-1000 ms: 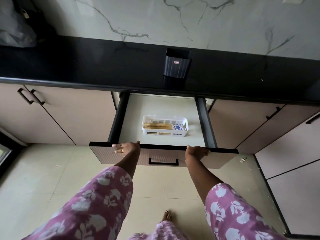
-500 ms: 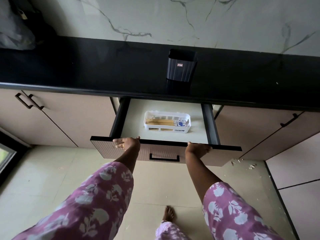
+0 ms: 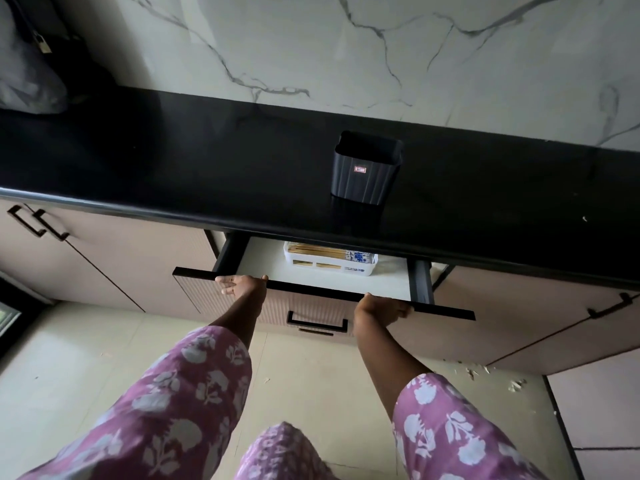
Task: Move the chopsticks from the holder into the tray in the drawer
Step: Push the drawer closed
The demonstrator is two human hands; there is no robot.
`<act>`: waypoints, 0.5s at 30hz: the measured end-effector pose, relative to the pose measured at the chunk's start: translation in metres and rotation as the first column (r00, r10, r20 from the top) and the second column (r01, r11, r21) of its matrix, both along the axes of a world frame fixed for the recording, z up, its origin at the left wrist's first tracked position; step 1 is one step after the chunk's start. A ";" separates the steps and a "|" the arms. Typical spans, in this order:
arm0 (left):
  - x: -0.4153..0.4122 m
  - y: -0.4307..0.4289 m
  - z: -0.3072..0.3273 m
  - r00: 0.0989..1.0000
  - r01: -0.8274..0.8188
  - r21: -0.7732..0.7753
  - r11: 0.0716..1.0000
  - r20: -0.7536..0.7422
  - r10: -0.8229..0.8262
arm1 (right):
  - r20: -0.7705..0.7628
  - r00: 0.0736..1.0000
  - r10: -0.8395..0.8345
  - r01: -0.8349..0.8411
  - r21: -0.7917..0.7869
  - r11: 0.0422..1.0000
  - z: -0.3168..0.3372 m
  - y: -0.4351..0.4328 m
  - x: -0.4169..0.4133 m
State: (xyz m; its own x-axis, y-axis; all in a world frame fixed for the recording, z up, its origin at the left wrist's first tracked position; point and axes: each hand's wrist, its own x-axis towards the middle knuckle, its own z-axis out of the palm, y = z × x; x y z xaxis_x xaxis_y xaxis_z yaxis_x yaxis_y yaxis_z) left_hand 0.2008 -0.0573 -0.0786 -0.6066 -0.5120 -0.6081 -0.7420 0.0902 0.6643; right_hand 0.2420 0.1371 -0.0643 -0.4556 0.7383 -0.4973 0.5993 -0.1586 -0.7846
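Beyond both hands' fingers (image 3: 227,282), curled over the drawer (image 3: 322,292) front, chopsticks (image 3: 317,252) lie in the tray (image 3: 360,270)

A black counter (image 3: 173,161) bears the dark holder (image 3: 365,171); the drawer (image 3: 263,265) floor bears a white tray (image 3: 367,270).

A glossy black stone surface (image 3: 173,161) runs beneath a white grey-veined marble wall (image 3: 346,46), above pale pink cabinet doors (image 3: 114,268) and a cream tiled floor (image 3: 69,375).
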 end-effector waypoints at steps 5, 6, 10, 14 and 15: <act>-0.016 0.020 0.018 0.980 -0.171 0.089 0.981 -0.086 0.178 | -0.027 0.999 -0.034 0.033 -0.025 0.999 0.007 0.007 -0.028; -0.023 0.017 0.009 0.979 -0.168 0.099 0.981 -0.096 0.178 | -0.010 1.000 -0.020 0.020 0.002 1.000 0.007 0.007 -0.034; -0.046 0.021 0.008 0.939 -0.301 0.182 0.936 -0.112 0.324 | 0.044 0.998 0.044 -0.047 0.087 0.995 0.007 0.009 -0.053; -0.066 0.017 0.006 0.973 -0.221 -0.059 0.974 -0.087 0.216 | 0.035 0.998 -0.050 0.047 0.080 0.996 0.009 0.019 -0.077; -0.072 0.017 0.012 0.951 -0.297 -0.092 0.950 -0.114 0.287 | 0.017 0.993 -0.113 0.112 0.047 0.993 0.013 0.022 -0.081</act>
State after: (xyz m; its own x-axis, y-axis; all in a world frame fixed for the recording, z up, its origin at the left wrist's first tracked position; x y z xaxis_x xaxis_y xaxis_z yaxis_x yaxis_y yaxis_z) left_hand 0.1290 -0.0407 -0.0662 -0.4744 -0.7343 -0.4855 -0.6786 -0.0463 0.7331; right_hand 0.1612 0.1588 -0.0510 -0.3586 0.8064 -0.4702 0.5953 -0.1904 -0.7806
